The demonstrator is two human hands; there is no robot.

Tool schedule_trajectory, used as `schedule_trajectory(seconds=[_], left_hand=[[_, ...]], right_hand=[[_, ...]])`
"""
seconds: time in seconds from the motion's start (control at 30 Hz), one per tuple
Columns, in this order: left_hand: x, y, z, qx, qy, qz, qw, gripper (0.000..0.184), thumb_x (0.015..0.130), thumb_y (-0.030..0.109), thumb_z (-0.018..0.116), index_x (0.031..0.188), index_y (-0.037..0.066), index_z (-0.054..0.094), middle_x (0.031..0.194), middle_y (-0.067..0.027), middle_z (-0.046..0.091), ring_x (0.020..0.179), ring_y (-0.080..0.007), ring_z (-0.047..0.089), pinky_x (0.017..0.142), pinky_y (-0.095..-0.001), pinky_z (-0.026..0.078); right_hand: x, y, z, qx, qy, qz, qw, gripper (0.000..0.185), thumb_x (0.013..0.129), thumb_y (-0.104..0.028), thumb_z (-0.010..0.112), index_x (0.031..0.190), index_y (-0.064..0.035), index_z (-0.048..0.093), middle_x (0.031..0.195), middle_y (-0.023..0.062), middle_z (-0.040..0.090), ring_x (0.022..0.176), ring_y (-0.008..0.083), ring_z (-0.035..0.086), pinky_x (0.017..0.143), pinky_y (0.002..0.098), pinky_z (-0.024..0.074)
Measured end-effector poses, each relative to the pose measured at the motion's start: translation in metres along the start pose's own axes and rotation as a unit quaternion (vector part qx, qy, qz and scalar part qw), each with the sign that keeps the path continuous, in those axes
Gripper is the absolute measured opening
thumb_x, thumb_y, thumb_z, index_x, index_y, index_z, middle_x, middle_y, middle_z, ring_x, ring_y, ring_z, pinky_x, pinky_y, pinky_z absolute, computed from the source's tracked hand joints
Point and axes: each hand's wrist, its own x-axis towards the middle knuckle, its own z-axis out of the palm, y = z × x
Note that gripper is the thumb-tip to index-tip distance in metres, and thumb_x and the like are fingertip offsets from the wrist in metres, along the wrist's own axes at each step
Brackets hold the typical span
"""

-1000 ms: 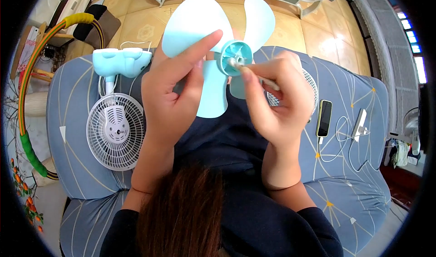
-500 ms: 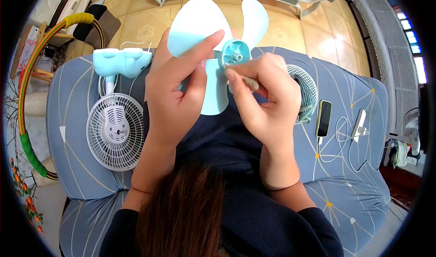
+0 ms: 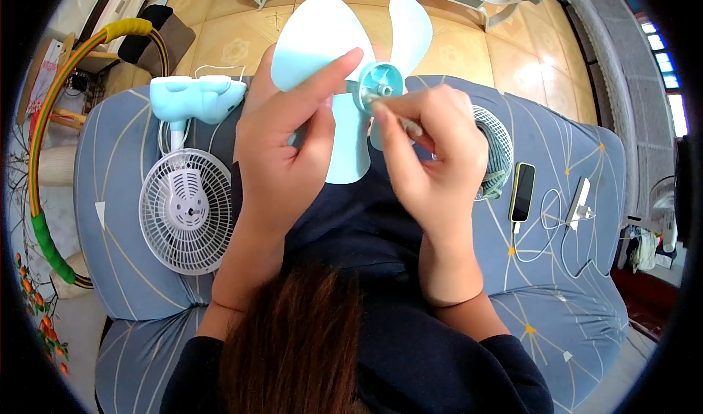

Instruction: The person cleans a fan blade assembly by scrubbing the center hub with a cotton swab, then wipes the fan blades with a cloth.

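Note:
My left hand [image 3: 282,150] grips a light blue fan blade [image 3: 318,37], with several petals around a round hub, and holds it upright above my lap. Its index finger lies along the large petal. My right hand [image 3: 443,150] pinches a small pale scrap [image 3: 411,127], perhaps tissue or cloth, with the fingertips at the lower rim of the hub [image 3: 382,84]. The hub's open back, with ribs and a central socket, faces me. The tip of the scrap is mostly hidden by my fingers.
To the left lies a fan's light blue base [image 3: 194,95] with its white rear grille [image 3: 187,216]. A round white grille [image 3: 499,147] is partly behind my right hand. Farther right are a phone [image 3: 521,191], a cable and a power strip [image 3: 579,202] on the patterned sofa cover [image 3: 564,245].
My right fingertips have shifted slightly right along the hub's lower rim, with the pale scrap. My left hand and the fan blade stay almost still.

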Motion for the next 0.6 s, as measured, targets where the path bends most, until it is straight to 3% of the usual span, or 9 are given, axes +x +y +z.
schedule_trajectory(seconds=[0.1,0.23,0.3,0.43,0.5,0.6], left_hand=[[-0.001,0.006,-0.002,0.002,-0.005,-0.033,0.999,0.034,0.094,-0.006,0.056,0.124,0.003,0.069,0.107,-0.0084,0.074,0.096,-0.0115,0.068,0.086,-0.0238,0.050],[-0.001,0.000,0.001,0.008,0.000,-0.001,1.000,0.035,0.093,-0.006,0.056,0.124,0.003,0.069,0.105,-0.0085,0.074,0.093,-0.0106,0.067,0.083,-0.0232,0.050],[0.000,-0.002,0.002,0.008,0.007,0.010,1.000,0.035,0.093,-0.006,0.056,0.124,0.004,0.069,0.104,-0.0084,0.074,0.091,-0.0098,0.066,0.082,-0.0227,0.050],[0.000,0.004,-0.004,-0.017,0.003,-0.032,0.999,0.040,0.088,-0.010,0.055,0.121,0.006,0.071,0.107,-0.0107,0.067,0.087,-0.0126,0.065,0.076,-0.0229,0.049],[0.000,0.003,-0.005,-0.021,0.001,-0.035,0.999,0.040,0.088,-0.010,0.055,0.121,0.006,0.071,0.106,-0.0102,0.067,0.085,-0.0119,0.064,0.075,-0.0219,0.049],[0.000,0.000,-0.001,-0.009,-0.004,-0.010,1.000,0.036,0.092,-0.006,0.057,0.124,0.005,0.069,0.098,-0.0066,0.074,0.081,-0.0064,0.062,0.074,-0.0189,0.047]], right_hand=[[-0.002,-0.003,-0.003,0.084,-0.029,0.062,0.994,0.006,0.078,0.001,0.074,0.081,-0.0030,0.070,0.066,0.0008,0.057,0.059,0.0114,0.044,0.056,0.0247,0.0345],[-0.001,-0.002,0.001,-0.032,0.008,0.003,0.999,0.005,0.080,0.001,0.074,0.081,-0.0020,0.070,0.066,-0.0004,0.056,0.061,0.0089,0.044,0.055,0.0228,0.0329],[-0.001,0.000,0.002,0.028,0.000,-0.005,1.000,0.005,0.081,0.000,0.073,0.081,-0.0008,0.069,0.067,-0.0010,0.053,0.062,0.0068,0.043,0.055,0.0212,0.0311],[-0.002,-0.001,-0.011,0.139,-0.013,0.099,0.985,0.006,0.085,0.001,0.071,0.083,0.0008,0.066,0.072,-0.0017,0.056,0.063,0.0025,0.041,0.056,0.0183,0.0289],[-0.002,-0.001,-0.014,0.107,0.031,0.105,0.988,0.008,0.087,0.000,0.071,0.084,0.0023,0.064,0.074,-0.0012,0.057,0.062,0.0017,0.039,0.055,0.0172,0.0264],[-0.002,0.006,-0.015,0.075,0.048,0.094,0.992,0.009,0.088,0.002,0.070,0.084,0.0040,0.063,0.076,0.0008,0.060,0.067,0.0026,0.050,0.060,0.0152,0.0383]])
